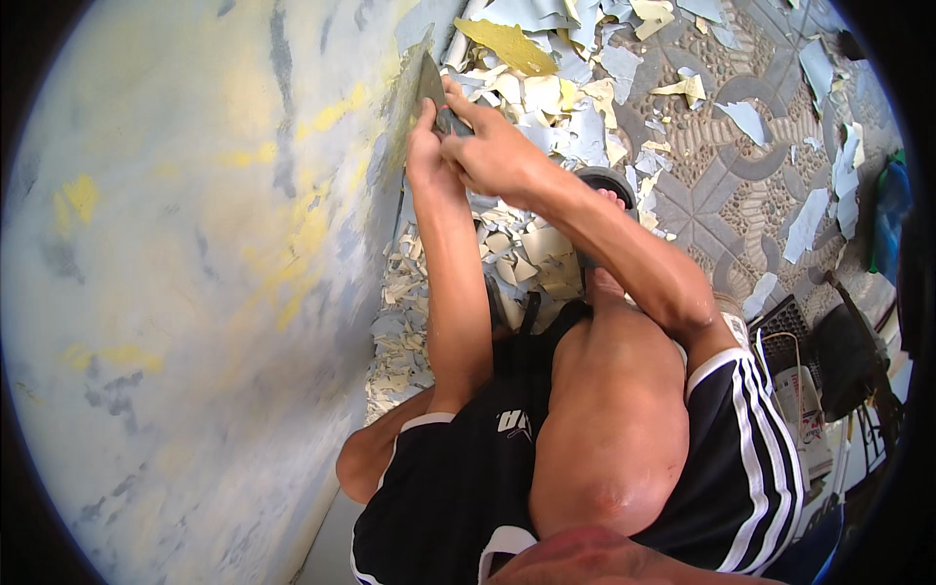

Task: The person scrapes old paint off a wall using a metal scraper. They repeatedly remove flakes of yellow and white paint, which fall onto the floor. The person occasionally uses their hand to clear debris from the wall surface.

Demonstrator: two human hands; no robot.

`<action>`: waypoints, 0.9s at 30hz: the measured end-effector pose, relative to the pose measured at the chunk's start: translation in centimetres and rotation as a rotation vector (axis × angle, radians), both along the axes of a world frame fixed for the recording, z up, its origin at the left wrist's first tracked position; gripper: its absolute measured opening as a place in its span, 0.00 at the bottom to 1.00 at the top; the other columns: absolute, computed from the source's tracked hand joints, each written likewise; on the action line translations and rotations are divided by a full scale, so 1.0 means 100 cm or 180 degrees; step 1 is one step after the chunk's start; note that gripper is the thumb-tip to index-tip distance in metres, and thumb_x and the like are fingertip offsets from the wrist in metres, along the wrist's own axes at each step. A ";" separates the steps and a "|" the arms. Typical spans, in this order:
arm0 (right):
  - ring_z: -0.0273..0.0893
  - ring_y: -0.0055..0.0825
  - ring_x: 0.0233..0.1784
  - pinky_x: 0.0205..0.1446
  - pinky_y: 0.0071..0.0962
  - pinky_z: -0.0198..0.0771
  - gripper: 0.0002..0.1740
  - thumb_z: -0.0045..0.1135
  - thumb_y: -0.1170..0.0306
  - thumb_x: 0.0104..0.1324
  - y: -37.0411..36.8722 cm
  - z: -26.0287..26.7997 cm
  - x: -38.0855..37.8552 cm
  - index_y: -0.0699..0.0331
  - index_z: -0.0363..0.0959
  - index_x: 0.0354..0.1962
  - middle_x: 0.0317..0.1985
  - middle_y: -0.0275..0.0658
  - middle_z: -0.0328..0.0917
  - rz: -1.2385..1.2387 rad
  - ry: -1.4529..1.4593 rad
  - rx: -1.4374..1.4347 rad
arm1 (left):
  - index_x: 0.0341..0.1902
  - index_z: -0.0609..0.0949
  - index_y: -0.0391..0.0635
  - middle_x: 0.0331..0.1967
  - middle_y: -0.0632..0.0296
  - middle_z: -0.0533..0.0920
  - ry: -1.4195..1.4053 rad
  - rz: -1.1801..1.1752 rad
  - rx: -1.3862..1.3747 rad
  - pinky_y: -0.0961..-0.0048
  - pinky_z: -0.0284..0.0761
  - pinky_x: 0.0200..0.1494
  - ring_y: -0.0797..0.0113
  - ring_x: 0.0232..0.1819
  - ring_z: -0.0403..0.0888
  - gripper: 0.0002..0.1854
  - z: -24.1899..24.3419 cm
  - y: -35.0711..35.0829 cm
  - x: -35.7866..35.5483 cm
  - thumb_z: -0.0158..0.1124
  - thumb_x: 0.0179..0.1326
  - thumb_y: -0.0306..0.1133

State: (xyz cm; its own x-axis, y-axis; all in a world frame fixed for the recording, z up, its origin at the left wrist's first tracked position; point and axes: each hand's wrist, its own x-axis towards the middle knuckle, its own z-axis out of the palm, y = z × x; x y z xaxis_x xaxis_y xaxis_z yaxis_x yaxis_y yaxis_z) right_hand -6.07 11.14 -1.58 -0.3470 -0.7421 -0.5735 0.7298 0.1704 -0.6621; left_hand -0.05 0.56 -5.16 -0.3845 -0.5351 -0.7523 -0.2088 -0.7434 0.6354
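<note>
My right hand (493, 150) is closed around the dark handle of a putty knife (431, 80), whose metal blade lies against the lower part of the painted wall (219, 219). Just left of it, my left hand (431, 150) is at the tool too, with its thumb up beside the blade; how firmly its fingers hold the knife is partly hidden. The wall shows patches of grey, white and yellow. Near the blade its surface is rough, with yellowish and grey areas.
Flakes and sheets of peeled paint (541, 245) lie along the wall's foot and over the patterned pebble-and-tile floor (702, 197). A larger yellow piece (508, 45) lies beyond my hands. At the right are a black crate (786, 329), a printed bag or paper and a blue-green object (891, 212).
</note>
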 end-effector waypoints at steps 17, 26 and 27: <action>0.67 0.40 0.43 0.43 0.33 0.65 0.44 0.46 0.73 0.65 -0.012 0.026 -0.013 0.86 0.42 0.75 0.63 0.67 0.58 0.0184 0.0375 0.0123 | 0.70 0.73 0.39 0.65 0.51 0.79 0.0402 -0.0094 0.0564 0.65 0.72 0.68 0.61 0.65 0.78 0.30 0.022 -0.002 0.013 0.46 0.81 0.53; 0.75 0.31 0.18 0.21 0.31 0.70 0.45 0.46 0.76 0.65 -0.030 0.012 -0.011 0.85 0.40 0.75 0.52 0.69 0.69 0.0162 0.0039 0.0337 | 0.71 0.71 0.41 0.65 0.48 0.79 0.3295 -0.0984 0.1704 0.60 0.75 0.66 0.58 0.65 0.79 0.28 -0.052 -0.030 0.060 0.42 0.82 0.51; 0.77 0.33 0.19 0.22 0.32 0.72 0.44 0.46 0.76 0.65 -0.029 0.003 -0.018 0.85 0.41 0.75 0.62 0.74 0.62 0.0221 -0.0149 0.0289 | 0.65 0.74 0.42 0.60 0.50 0.81 0.3091 -0.0863 0.1724 0.61 0.76 0.63 0.59 0.61 0.80 0.26 -0.046 -0.024 0.046 0.42 0.82 0.51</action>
State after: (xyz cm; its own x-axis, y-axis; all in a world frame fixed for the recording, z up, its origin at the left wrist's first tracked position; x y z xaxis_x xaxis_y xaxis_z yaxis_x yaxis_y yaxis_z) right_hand -7.84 8.21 -1.31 -0.2680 -0.7076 -0.6538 0.7439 0.2792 -0.6071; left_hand 4.59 -1.84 -9.78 -0.9826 -0.0419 -0.1810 -0.0001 -0.9741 0.2261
